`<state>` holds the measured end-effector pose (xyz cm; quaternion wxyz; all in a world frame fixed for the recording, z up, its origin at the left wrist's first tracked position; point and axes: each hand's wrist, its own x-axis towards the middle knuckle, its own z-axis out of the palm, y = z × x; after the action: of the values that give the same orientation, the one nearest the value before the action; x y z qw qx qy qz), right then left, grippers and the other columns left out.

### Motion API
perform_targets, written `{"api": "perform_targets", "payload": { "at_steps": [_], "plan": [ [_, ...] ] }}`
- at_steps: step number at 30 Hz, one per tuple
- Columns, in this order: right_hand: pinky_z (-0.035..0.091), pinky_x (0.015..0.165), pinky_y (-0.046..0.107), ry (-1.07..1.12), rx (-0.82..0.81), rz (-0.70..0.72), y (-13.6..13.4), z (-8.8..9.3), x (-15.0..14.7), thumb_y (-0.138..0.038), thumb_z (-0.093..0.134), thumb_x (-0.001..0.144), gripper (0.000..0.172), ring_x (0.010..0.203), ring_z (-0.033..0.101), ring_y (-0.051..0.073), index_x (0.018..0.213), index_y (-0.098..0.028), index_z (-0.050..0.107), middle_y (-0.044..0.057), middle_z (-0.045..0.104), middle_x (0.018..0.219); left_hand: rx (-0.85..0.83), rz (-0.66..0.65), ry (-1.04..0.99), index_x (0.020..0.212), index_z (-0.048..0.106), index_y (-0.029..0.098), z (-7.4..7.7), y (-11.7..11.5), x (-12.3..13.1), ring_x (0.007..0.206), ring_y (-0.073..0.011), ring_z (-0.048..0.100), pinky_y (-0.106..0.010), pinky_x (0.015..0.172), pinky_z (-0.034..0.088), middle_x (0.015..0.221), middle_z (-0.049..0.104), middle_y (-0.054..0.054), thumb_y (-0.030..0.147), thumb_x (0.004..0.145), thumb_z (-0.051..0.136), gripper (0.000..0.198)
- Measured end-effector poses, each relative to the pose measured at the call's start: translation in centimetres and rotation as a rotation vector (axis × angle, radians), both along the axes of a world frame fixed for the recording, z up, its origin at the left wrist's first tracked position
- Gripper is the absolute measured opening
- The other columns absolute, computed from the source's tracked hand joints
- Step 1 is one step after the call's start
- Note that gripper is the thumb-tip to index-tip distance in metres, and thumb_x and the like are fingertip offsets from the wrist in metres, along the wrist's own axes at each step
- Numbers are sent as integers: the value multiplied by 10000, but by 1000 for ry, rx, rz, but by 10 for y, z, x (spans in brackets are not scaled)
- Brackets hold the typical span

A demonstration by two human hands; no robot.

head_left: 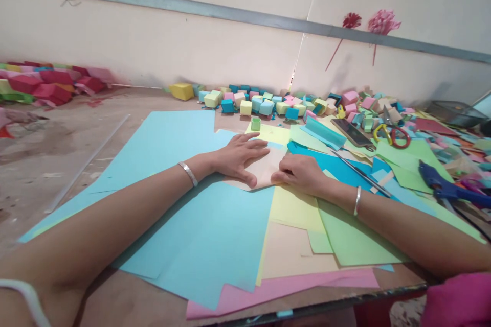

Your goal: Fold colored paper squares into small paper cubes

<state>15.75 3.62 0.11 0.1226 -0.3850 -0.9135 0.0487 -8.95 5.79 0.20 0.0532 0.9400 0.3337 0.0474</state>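
Observation:
My left hand (240,156) lies flat with fingers spread on a small peach-coloured folded paper (264,168), pressing it onto the pile of coloured sheets (215,235). My right hand (301,173) is curled, its fingertips pinching the right edge of the same peach paper. Both wrists wear a silver bangle. Light-blue, yellow, green and pink sheets lie under and around the hands.
A row of small paper cubes (264,104) lines the far wall. At the right lie a phone (353,133), scissors with yellow and red handles (391,135), a blue glue gun (445,186) and a wire basket (454,112). Red and pink boxes (49,87) are stacked far left.

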Motion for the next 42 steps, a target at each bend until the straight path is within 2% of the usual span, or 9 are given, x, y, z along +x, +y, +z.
{"api": "perform_targets", "payload": {
  "at_steps": [5,11,13,15,18,20,25,33,42],
  "plan": [
    [212,588,271,-66,40,87,-14,3,-2,-320,434,973,371,685,450,133,689,-146,597,46,615,727,-61,-6,55,1481,351,239,12,-7,3,1445,-432,53,-571,1137,58,1583,244,-108,797,641,599,1038],
    [232,584,273,-39,-4,366,-34,1,-3,-414,419,979,462,593,411,118,621,-155,553,17,543,618,-151,-54,153,1460,376,313,36,-18,6,1442,-441,97,-586,1130,121,1591,221,-98,710,529,756,1081],
    [244,592,270,-29,-13,391,-38,4,-4,-383,418,982,443,599,416,118,629,-153,557,20,549,629,-104,-49,100,1423,440,296,43,-25,6,1431,-426,157,-571,1128,160,1567,278,-107,644,569,778,982],
    [251,603,269,-46,-15,401,-41,7,-4,-326,425,980,401,618,426,121,648,-153,568,27,565,655,-35,-41,-19,1330,554,254,46,-40,4,1379,-377,302,-516,1115,238,1488,411,-121,528,681,761,734],
    [250,605,272,-77,-29,388,-45,13,-3,-259,445,961,325,639,434,126,684,-153,579,35,588,698,23,129,-204,1048,720,200,40,-77,3,1051,-249,572,-384,942,420,1117,656,-107,344,869,605,257],
    [247,597,272,-94,-55,386,-48,16,-3,-256,456,952,303,633,428,124,692,-153,575,34,584,697,-22,245,-266,922,744,209,31,-106,3,873,-198,597,-324,789,451,922,672,-72,285,914,536,222],
    [239,576,261,-94,-152,378,-55,17,-3,-309,488,940,332,606,407,111,658,-153,564,17,560,653,-53,316,-359,800,741,211,17,-153,11,797,-181,564,-305,720,414,806,635,-44,286,898,574,208],
    [209,558,258,-101,-209,303,-61,19,-2,-316,527,917,332,583,375,100,626,-156,547,1,551,608,-107,291,-404,728,659,176,13,-159,19,710,-167,514,-301,657,358,708,594,-27,308,896,568,232],
    [203,567,294,-16,120,319,-64,6,-4,-266,420,933,388,565,320,119,571,-161,510,5,470,537,-30,365,-313,681,589,166,6,-158,20,645,-173,477,-326,624,320,655,555,-25,320,944,453,334]
  ]
}}
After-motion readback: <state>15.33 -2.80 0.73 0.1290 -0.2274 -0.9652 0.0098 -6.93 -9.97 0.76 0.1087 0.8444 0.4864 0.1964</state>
